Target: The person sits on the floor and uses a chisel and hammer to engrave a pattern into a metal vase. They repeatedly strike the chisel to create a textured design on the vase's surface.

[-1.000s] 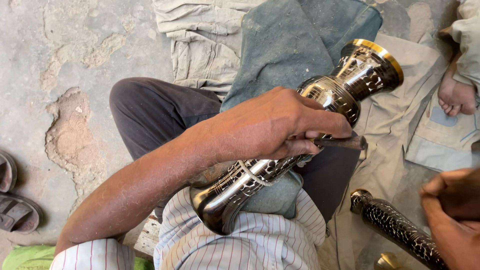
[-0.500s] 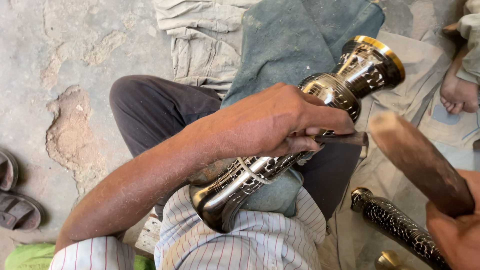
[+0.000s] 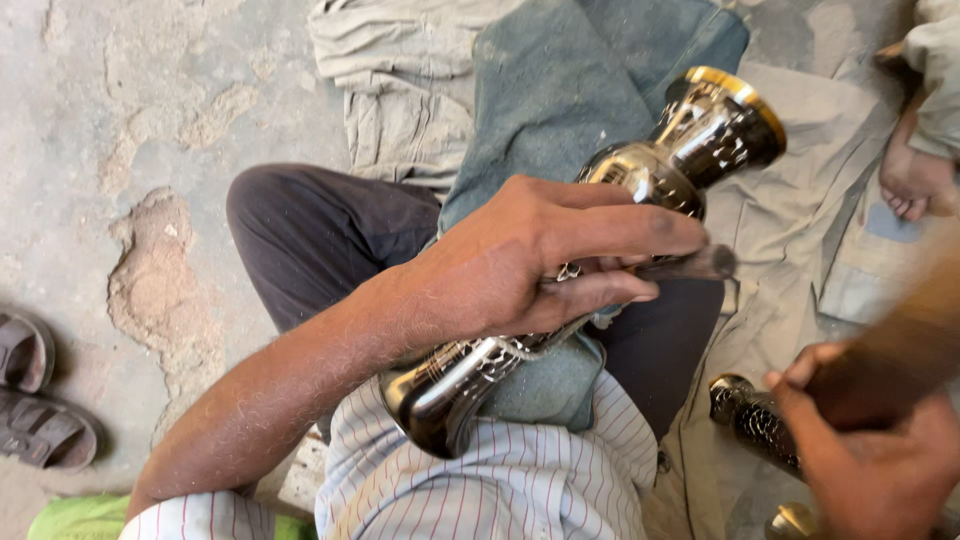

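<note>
A tall engraved metal vase (image 3: 690,140), dark with a gold rim, lies across my lap on a blue-grey cloth pad (image 3: 560,90). My left hand (image 3: 530,265) rests on its middle and pinches a small metal chisel (image 3: 695,266) against the surface. My right hand (image 3: 880,465) at the lower right grips a wooden mallet (image 3: 905,345), which is motion-blurred and raised beside the vase.
A second engraved metal piece (image 3: 745,420) lies on the beige cloth (image 3: 790,230) at my right. Another person's bare foot (image 3: 915,180) sits at the upper right. Sandals (image 3: 40,400) lie on the cracked concrete floor (image 3: 150,150) at the left.
My right hand brought the wooden mallet up into view, then swung it; it is now blurred at the right edge. My left hand stays on the vase with the chisel.
</note>
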`<control>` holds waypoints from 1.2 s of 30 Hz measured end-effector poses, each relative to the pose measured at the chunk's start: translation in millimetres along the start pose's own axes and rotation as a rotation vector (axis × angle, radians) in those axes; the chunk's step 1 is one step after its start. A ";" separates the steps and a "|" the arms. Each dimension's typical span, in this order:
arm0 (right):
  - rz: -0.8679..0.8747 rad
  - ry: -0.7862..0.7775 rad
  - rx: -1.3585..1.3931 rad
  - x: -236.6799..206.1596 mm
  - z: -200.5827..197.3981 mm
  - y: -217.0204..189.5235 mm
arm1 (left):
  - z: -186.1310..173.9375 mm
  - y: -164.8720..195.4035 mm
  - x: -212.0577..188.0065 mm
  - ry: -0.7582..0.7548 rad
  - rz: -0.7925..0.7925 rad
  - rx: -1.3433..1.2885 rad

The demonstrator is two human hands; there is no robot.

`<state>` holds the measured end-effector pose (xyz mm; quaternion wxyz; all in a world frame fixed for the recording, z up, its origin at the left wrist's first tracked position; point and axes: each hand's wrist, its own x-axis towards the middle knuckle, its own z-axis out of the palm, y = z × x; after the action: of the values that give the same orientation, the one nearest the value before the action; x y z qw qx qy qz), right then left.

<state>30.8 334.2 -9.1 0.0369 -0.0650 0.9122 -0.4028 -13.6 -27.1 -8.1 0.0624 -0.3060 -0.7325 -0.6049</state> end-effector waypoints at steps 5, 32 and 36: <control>-0.215 0.074 0.753 -30.8 88.6 -23.7 | 11.4 2.0 4.6 -0.096 -0.091 0.104; 0.288 -0.161 -0.327 -28.4 -5.4 89.5 | 15.0 -4.8 10.4 -0.277 -0.182 0.343; 0.180 0.029 -0.247 -30.9 5.4 79.1 | 14.1 -4.2 10.8 -0.282 -0.165 0.333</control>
<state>55.0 387.6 -70.7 0.0513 0.0189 0.9574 -0.2834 -20.6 -10.3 -10.4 -0.0403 -0.3120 -0.8462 -0.4301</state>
